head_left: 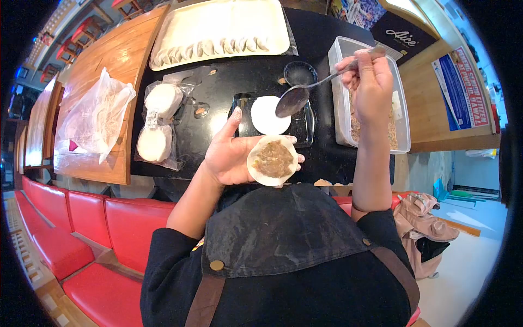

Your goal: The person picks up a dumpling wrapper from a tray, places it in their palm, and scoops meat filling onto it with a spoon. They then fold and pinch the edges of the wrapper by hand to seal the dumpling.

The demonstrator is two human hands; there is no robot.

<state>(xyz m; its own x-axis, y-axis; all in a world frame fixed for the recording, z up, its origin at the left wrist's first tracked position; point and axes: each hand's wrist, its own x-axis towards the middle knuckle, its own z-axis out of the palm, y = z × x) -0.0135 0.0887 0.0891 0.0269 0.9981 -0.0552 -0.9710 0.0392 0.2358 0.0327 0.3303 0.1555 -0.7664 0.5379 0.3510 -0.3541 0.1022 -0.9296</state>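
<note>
My left hand (224,158) is palm up near the table's front edge, holding a round dumpling wrapper (253,162). Brown minced filling (274,158) is spread over the middle of that wrapper. A metal spoon (294,101) is gripped by its handle in my right hand (370,82), raised beside the clear plastic container (401,133). The spoon's bowl hangs over a stack of white wrappers (266,115) on a black tray (310,131). More minced filling (357,122) shows inside the container, partly hidden by my right forearm.
A cream tray (223,24) at the back carries a row of folded dumplings (210,49). Packaged wrappers (154,144) lie left, near a plastic bag (98,117) on the wooden table (117,54). A small black bowl (300,73) stands behind the stack. Red seats (131,223) are at left.
</note>
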